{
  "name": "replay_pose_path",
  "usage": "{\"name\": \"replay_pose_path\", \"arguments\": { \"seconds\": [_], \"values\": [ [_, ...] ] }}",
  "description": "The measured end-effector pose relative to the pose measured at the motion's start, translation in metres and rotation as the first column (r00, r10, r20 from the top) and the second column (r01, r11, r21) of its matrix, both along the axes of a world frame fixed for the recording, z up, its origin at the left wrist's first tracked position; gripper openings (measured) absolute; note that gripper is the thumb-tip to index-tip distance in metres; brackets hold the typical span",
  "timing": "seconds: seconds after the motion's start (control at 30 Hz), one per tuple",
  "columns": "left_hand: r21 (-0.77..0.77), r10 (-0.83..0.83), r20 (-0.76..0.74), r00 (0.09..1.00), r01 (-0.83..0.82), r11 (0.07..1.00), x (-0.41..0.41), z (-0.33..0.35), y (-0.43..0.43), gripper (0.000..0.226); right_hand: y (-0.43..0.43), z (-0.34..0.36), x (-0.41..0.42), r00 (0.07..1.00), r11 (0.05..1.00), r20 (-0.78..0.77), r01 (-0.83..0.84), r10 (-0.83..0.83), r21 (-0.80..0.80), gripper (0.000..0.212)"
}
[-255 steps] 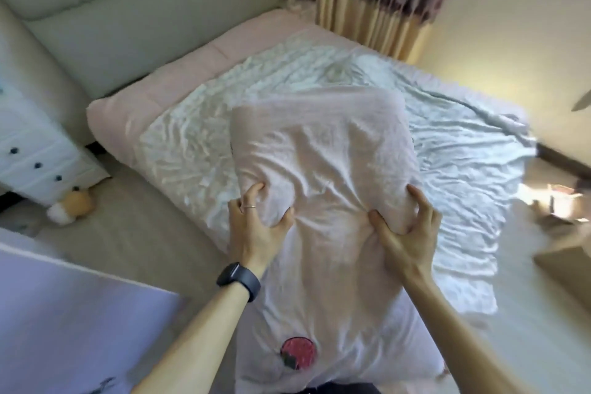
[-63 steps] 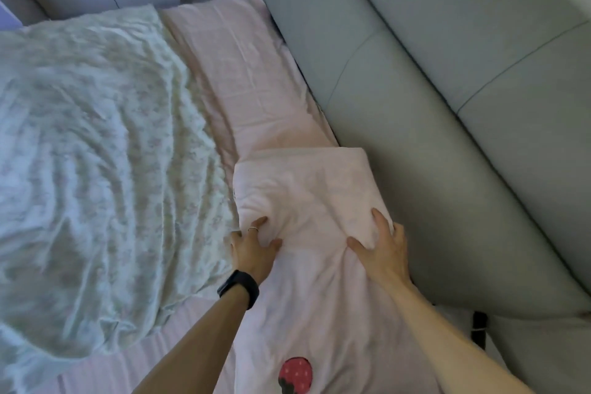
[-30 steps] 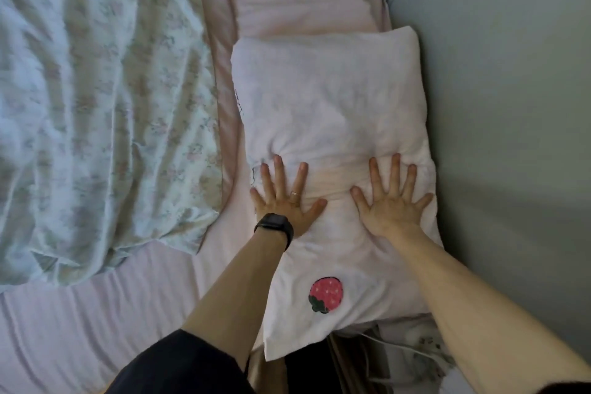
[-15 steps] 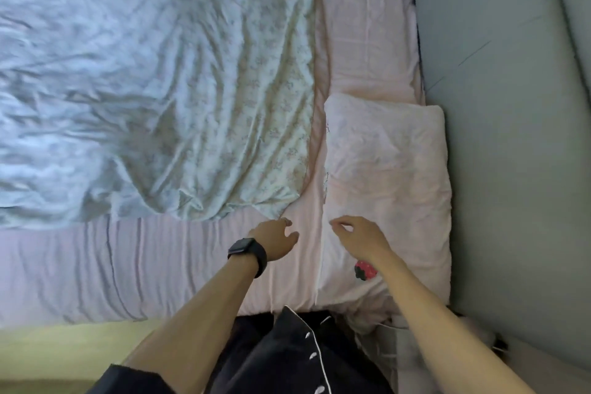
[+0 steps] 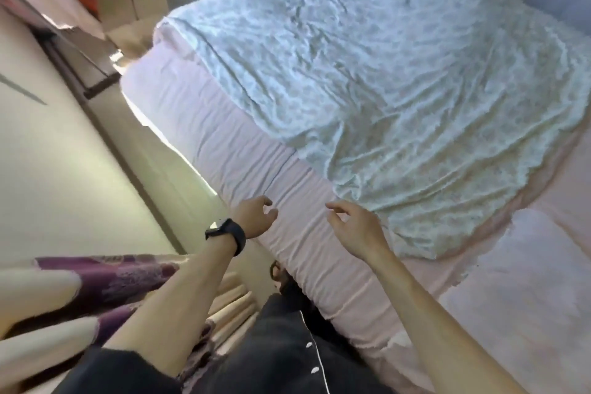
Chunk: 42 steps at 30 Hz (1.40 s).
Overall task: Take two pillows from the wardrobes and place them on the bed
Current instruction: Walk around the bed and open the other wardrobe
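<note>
Pillow (image 5: pixel 543 281) blurred, cut off at right edge.

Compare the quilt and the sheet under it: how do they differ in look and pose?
The quilt is whitish with a faint floral print; the sheet is plain pink. The quilt is crumpled all over; the sheet shows only a few long creases. The quilt lies on top; the sheet is bare along the near side. Both are pale cloth, spread flat.

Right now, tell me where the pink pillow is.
Head view, lower right: the pink pillow lies on the pink sheet, beside the floral blanket edge, to the right of the right hand, which does not touch it.
</note>
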<state>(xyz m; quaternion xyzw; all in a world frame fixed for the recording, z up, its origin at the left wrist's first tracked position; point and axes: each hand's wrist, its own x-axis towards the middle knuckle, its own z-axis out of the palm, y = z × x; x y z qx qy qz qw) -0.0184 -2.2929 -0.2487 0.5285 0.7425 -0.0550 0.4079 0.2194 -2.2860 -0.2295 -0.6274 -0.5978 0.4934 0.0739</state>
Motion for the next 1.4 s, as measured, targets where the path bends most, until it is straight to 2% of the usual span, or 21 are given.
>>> {"name": "replay_pose_path", "arguments": {
  "seconds": [0.1, 0.2, 0.3, 0.5, 0.73, 0.9, 1.13, 1.3, 1.4],
  "values": [
    [0.058, 0.175, -0.034, 0.984, -0.173, 0.983, -0.064, 0.012, -0.01, 0.048, 0.021, 0.007, -0.059, 0.98, 0.98, 0.031, -0.197, 0.197, 0.029, 0.031],
    [0.111, 0.235, -0.127, 0.964, -0.221, 0.969, -0.127, 0.02, -0.02, 0.05, 0.042, 0.012, -0.123, 0.933, 0.933, 0.066, -0.357, 0.353, 0.053, 0.033],
    [0.142, 0.296, -0.175, 0.939, -0.274, 0.951, -0.188, 0.024, -0.018, 0.048, 0.067, 0.014, -0.194, 0.892, 0.889, 0.093, -0.45, 0.443, 0.08, 0.034],
    [0.132, 0.42, -0.16, 0.893, -0.403, 0.906, -0.314, 0.021, -0.011, 0.047, 0.109, 0.01, -0.345, 0.812, 0.804, 0.138, -0.582, 0.567, 0.122, 0.034],
    [0.111, 0.543, -0.14, 0.828, -0.532, 0.839, -0.438, 0.017, 0.0, 0.045, 0.144, 0.001, -0.485, 0.777, 0.768, 0.132, -0.629, 0.616, 0.117, 0.033],
    [0.169, 0.609, -0.131, 0.782, -0.588, 0.791, -0.518, 0.014, 0.038, 0.044, 0.184, 0.001, -0.576, 0.702, 0.682, 0.175, -0.712, 0.69, 0.168, 0.034],
    [0.174, 0.593, -0.118, 0.796, -0.572, 0.802, -0.637, 0.015, 0.159, 0.042, 0.288, -0.002, -0.712, 0.693, 0.653, 0.208, -0.721, 0.691, 0.232, 0.033],
    [0.164, 0.552, -0.083, 0.83, -0.534, 0.829, -0.722, 0.027, 0.25, 0.041, 0.377, 0.006, -0.8, 0.717, 0.682, 0.21, -0.697, 0.664, 0.222, 0.034],
    [0.22, 0.536, -0.093, 0.839, -0.507, 0.833, -0.778, 0.039, 0.307, 0.04, 0.427, 0.018, -0.849, 0.743, 0.696, 0.195, -0.669, 0.641, 0.262, 0.032]
  ]
}}
